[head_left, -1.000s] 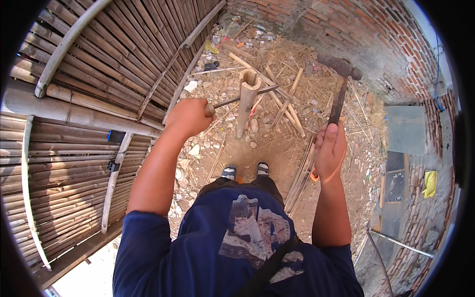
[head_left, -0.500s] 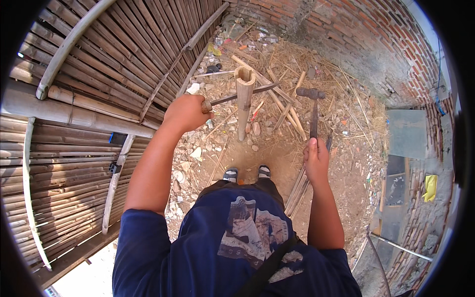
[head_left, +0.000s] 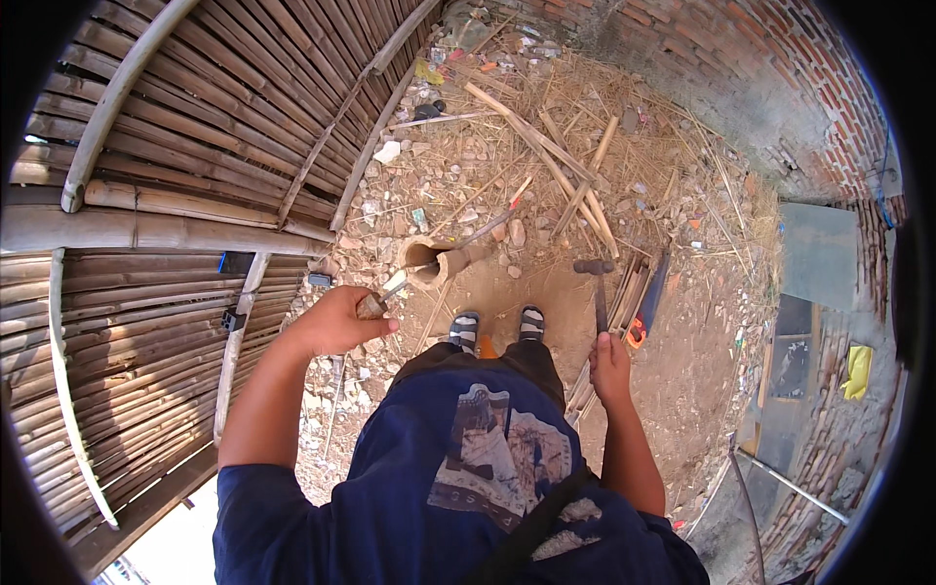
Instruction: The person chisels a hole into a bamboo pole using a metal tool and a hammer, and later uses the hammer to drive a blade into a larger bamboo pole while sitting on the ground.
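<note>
My left hand (head_left: 336, 322) is closed round the wooden handle of a machete (head_left: 370, 306). The machete's blade runs to a thick hollow bamboo piece (head_left: 454, 263), passes out of sight at it and shows again on the far side. The bamboo leans toward me, its open, split-looking end up. How deep the blade sits in it is hidden. On the right, my right hand (head_left: 611, 366) grips a hammer (head_left: 601, 307) by its handle, head up and apart from the bamboo.
Split bamboo strips (head_left: 561, 161), stones and straw litter the ground ahead. A handsaw with an orange handle (head_left: 637, 333) lies by a bundle of strips at my right. A bamboo slat wall (head_left: 234, 117) rises on the left, a brick wall (head_left: 721, 58) at the far right.
The bamboo has tipped from upright toward me and leftward, with the machete at it. My left hand has moved down and left. The hammer has come lower and nearer to me.
</note>
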The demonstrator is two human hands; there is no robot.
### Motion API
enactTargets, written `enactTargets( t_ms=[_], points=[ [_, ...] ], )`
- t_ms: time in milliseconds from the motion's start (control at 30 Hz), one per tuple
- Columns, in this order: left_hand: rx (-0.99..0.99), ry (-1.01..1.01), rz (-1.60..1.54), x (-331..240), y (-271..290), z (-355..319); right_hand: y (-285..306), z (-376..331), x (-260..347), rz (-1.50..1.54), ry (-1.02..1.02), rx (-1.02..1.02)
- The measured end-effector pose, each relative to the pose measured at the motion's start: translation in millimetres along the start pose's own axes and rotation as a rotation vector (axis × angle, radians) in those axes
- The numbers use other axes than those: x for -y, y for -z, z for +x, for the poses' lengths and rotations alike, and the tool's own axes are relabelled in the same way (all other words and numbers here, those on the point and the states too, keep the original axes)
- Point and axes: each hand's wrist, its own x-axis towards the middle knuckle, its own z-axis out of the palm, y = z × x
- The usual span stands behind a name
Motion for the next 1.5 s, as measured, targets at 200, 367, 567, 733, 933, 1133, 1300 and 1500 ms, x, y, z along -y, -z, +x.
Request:
enactTargets(
  t_ms=[200, 367, 567, 733, 933, 1133, 1300, 1500],
  points=[
    [-0.046, 0.019, 0.069, 13.3, -67.4, -42.4, 1.0, 1.9, 7.4, 0.002, 0.028, 0.043],
    [-0.085, 0.043, 0.15, 4.3, -95.5, -54.6, -5.6, 4.5, 15.7, 0.033, -0.007, 0.052],
    [-0.064, -0.01, 0.2, 8.1, -113.8, -58.4, -8.2, -1.0, 22.1, 0.072, -0.029, 0.1],
    [-0.024, -0.001, 0.204, 8.3, -119.3, -60.4, -5.1, -6.9, 16.1, 0.013, -0.033, 0.075],
    [0.006, -0.002, 0.234, 3.8, -117.9, -59.6, -3.0, -10.9, 8.8, 0.05, -0.024, 0.06],
    [-0.054, -0.065, 0.285, 3.0, -112.5, -55.2, 0.8, -13.9, 16.0, 0.056, -0.008, 0.026],
    [-0.187, -0.114, 0.33, -12.8, -85.7, -41.6, 3.1, -17.3, 34.7, 0.099, 0.029, -0.009],
    [-0.322, -0.174, 0.396, -21.1, -39.6, -11.0, 5.8, -21.0, 60.7, 0.138, 0.127, -0.067]
  ],
)
